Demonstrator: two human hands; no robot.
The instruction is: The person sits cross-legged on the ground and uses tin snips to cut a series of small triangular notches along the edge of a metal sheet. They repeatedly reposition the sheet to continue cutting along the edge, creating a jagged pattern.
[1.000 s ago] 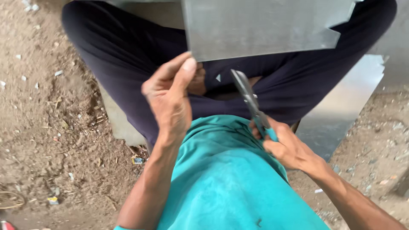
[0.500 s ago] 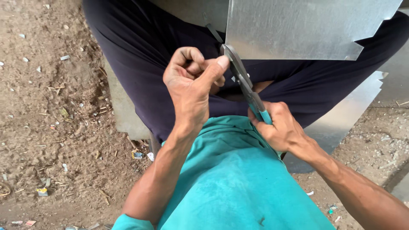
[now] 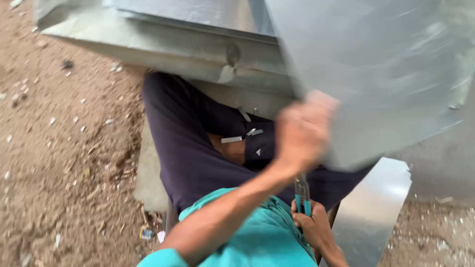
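Galvanised sheet (image 3: 386, 84), upper right, gripped at edge by left hand (image 3: 302, 133); right hand (image 3: 311, 227) clutches snips (image 3: 302, 194). Risk: sharp edge cuts palm if sheet slips.

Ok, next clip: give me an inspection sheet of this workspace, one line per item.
Surface: bare dirt ground, with a flat metal sheet lying under the seated person.
Job's things: large metal sheet, motion-blurred, held up; snips with teal handles, blades hidden.
Clutter: small metal offcuts on the dark trousers; bits of litter on the dirt.
Hands: left hand blurred, at the lower edge of the large sheet; right hand closed around the snips' handles.
Cables: nothing seen.
Surroundings: folded sheet-metal pieces stacked ahead.
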